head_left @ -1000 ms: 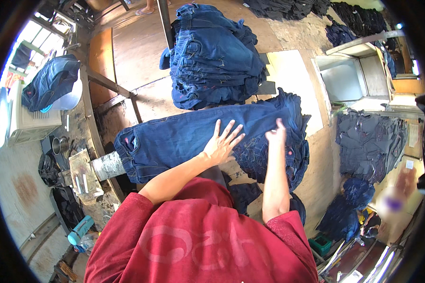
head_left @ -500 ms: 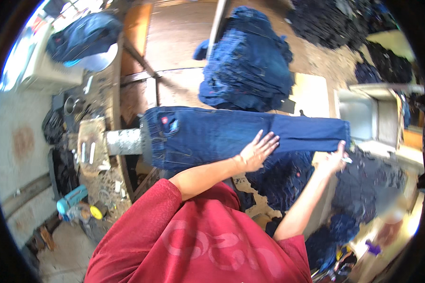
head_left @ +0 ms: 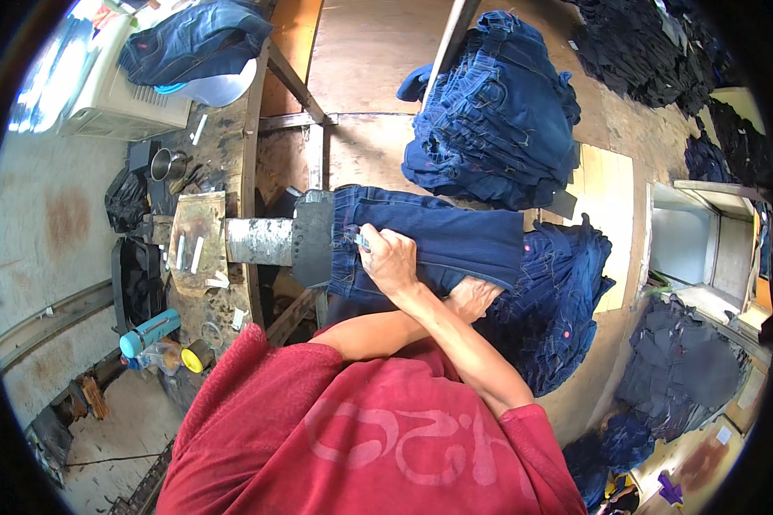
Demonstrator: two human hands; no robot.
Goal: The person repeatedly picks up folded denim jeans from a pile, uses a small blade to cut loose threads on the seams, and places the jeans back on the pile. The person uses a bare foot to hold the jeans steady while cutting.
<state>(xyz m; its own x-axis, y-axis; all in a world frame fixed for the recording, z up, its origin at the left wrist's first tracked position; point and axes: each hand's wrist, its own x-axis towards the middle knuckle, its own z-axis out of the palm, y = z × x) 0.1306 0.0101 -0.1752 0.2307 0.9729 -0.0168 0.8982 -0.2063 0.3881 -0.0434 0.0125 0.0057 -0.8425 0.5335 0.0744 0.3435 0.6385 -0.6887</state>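
Dark blue jeans (head_left: 455, 232) lie across a narrow grey board (head_left: 313, 240), their waistband at its left end and the legs doubled back into a shorter bundle. My forearms cross, the right over the left. My right hand (head_left: 392, 262) is closed above the jeans near the waistband, pinching a small pale piece (head_left: 364, 243) too small to make out. Reaching under the right forearm, my left hand (head_left: 472, 299) grips the near edge of the jeans by the folded end; cloth partly covers its fingers.
A tall stack of jeans (head_left: 498, 112) stands beyond the board, and more jeans (head_left: 558, 318) heap at its right end. A metal-wrapped arm (head_left: 262, 241) joins the board to a worn bench (head_left: 219, 163) holding a metal cup (head_left: 169, 164) and a turquoise bottle (head_left: 150, 333). Dark clothes (head_left: 670, 360) lie at right.
The jeans, stretched out far to the right before, are now folded short. My right hand has moved left from the leg ends to near the waistband, crossing over my left arm.
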